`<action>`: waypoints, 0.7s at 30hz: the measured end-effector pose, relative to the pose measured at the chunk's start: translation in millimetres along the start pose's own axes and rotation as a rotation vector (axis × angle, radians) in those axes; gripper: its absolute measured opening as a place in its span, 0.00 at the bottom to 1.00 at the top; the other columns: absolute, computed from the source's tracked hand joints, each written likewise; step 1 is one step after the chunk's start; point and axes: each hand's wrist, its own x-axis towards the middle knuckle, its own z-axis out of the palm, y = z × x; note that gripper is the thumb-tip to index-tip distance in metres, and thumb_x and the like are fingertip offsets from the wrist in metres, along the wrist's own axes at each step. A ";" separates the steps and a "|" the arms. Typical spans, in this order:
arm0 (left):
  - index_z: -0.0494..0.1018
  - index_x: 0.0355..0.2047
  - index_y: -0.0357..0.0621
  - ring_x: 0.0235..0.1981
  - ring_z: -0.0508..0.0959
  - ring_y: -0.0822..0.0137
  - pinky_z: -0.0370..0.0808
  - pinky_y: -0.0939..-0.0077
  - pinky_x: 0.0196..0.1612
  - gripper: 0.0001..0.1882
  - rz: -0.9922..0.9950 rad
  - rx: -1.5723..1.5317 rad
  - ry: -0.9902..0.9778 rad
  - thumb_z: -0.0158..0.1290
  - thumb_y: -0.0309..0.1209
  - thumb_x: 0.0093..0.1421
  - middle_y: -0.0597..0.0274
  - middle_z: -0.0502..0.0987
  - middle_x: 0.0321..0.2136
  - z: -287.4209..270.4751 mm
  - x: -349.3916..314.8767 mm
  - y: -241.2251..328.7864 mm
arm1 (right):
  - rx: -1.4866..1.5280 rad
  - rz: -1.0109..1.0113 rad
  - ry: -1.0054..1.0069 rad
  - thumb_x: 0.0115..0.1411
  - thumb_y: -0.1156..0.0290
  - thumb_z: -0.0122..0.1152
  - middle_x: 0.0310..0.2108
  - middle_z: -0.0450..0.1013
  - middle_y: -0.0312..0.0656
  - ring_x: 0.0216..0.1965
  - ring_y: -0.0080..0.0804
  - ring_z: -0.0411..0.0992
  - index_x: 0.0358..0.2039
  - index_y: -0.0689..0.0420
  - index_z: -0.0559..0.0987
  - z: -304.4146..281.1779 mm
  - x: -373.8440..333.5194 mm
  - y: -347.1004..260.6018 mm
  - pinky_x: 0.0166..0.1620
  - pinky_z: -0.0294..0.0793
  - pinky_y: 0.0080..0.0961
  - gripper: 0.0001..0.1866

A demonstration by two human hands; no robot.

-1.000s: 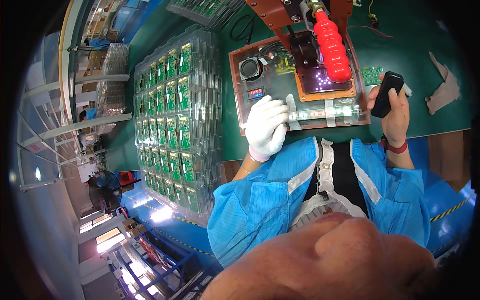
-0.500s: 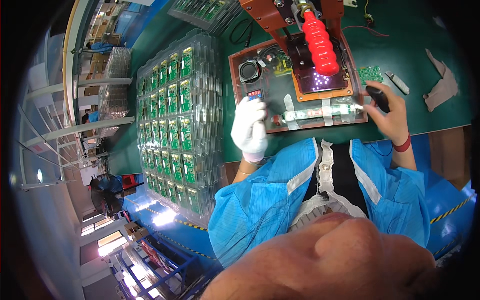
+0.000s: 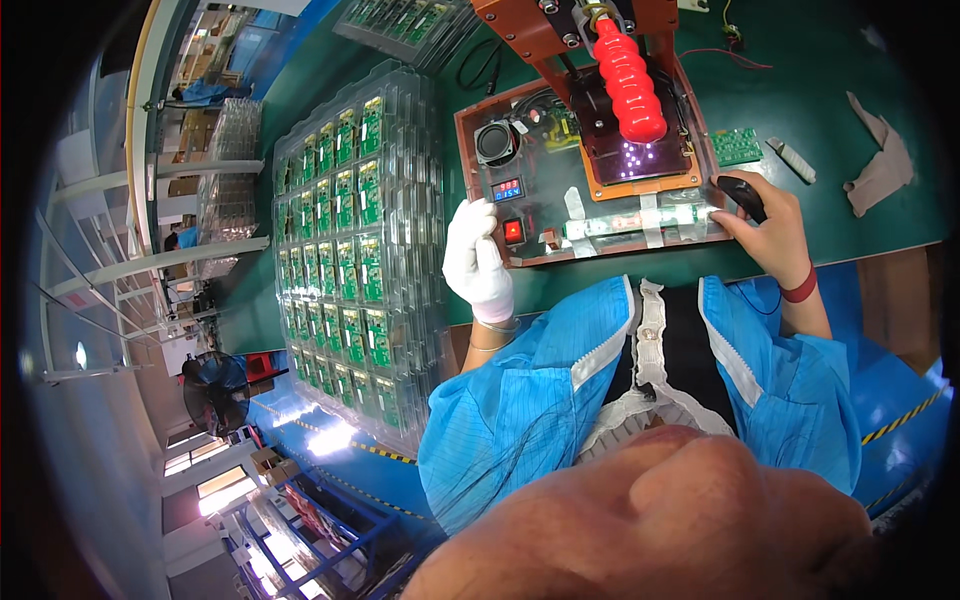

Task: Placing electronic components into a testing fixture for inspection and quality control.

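- Fixture box (image 3: pixel 600 255), reddish-brown rim, clear top: on the green desk (image 3: pixel 840 225), in front of the person, between both hands.
- Press on the box: red ribbed handle (image 3: pixel 630 88), above a dark panel (image 3: pixel 637 157) with lit dots and an orange plate (image 3: pixel 618 191).
- Box fittings, left side: round speaker (image 3: pixel 494 144), lit digital display (image 3: pixel 508 189), glowing red switch (image 3: pixel 514 232).
- Box front: lengthwise strip (image 3: pixel 610 223), taped down.
- Left hand (image 3: pixel 478 258), white glove: fingers partly curled at the box's left edge; whether its grip is closed on the edge, one cannot tell.
- Right hand (image 3: pixel 772 222), bare, red wristband: grip closed around a black handheld device (image 3: pixel 742 197), thumb and forefinger at the box's right edge.
- Right of the box: green circuit board (image 3: pixel 736 146), white roll (image 3: pixel 793 160), beige cloth (image 3: pixel 882 165).
- Left of the box: stacked clear trays (image 3: pixel 415 250) bearing green boards.
- Behind the box: black cable (image 3: pixel 483 66), further trays (image 3: pixel 410 30).
- Beyond the desk, left: black fan (image 3: pixel 215 390).
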 end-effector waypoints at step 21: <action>0.78 0.48 0.33 0.57 0.76 0.52 0.71 0.61 0.64 0.17 -0.028 0.188 -0.007 0.47 0.17 0.59 0.46 0.77 0.55 -3.0 6.8 15.2 | 0.309 0.125 -0.080 0.50 0.78 0.70 0.33 0.81 0.39 0.25 0.23 0.69 0.50 0.61 0.80 -6.7 -7.3 8.5 0.35 0.70 0.16 0.24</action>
